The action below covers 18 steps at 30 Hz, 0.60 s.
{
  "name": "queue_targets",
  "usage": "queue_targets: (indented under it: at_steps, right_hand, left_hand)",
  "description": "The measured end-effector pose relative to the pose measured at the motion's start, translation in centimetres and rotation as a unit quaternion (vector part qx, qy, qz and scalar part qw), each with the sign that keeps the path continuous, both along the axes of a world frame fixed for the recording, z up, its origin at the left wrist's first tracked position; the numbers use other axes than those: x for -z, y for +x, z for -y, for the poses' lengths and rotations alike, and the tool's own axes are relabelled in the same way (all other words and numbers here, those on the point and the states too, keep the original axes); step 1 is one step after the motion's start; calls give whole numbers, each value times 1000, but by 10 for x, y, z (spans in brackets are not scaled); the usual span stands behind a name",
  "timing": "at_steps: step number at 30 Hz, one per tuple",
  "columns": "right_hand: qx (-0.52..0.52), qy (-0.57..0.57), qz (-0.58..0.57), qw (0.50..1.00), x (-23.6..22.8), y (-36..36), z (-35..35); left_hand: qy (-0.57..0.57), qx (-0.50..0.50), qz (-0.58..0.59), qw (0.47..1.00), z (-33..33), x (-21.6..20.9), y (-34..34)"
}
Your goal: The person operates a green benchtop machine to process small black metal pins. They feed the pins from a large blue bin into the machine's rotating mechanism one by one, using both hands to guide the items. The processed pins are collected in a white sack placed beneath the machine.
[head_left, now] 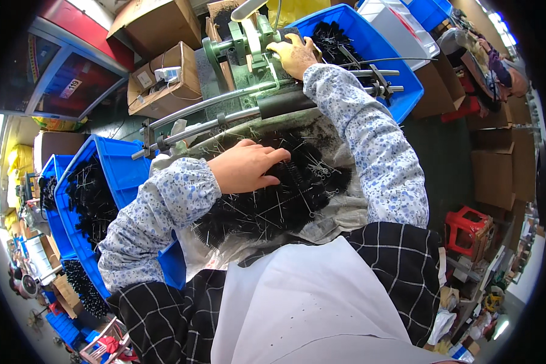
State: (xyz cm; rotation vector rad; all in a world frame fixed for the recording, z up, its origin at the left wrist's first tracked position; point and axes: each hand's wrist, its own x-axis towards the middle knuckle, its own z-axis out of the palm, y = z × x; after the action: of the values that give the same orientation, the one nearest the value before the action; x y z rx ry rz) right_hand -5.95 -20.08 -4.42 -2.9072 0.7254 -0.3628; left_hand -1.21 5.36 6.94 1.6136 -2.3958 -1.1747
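Note:
A pile of small black bottle brushes (258, 209) with twisted-wire stems and looped ends lies on a pale cloth (340, 212) across my lap. My bare left hand (249, 168) rests over it, thumb apart and fingers reaching right. Farther up, my right hand (297, 56), in a stained yellow glove, is at the green metal machine (249, 45). Its fingers bend toward the machine's middle part; whatever they grip is hidden. Both forearms wear flowered sleeves. Metal rods (236, 114) run across in front of the machine, above the pile.
Blue bins with black brushes stand at the left (112, 164) and far right (400, 85). An open cardboard box (167, 82) sits left of the machine. A red stool (467, 233) is at the right. Another person (494, 67) sits at the far right.

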Motion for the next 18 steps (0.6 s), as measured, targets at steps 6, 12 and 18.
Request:
queue_targets:
  at_steps: [6, 12, 18]
  right_hand:
    - [93, -50, 37, 994, -23, -30, -17]
    - [115, -35, 69, 990, -16, -40, -18]
    - [142, -11, 41, 989, -22, -25, -32]
  left_hand:
    - [4, -58, -88, 994, 0, -12, -2]
    - [88, -86, -189, 974, 7, -3, -8]
    - [104, -83, -242, 961, 2, -26, 4]
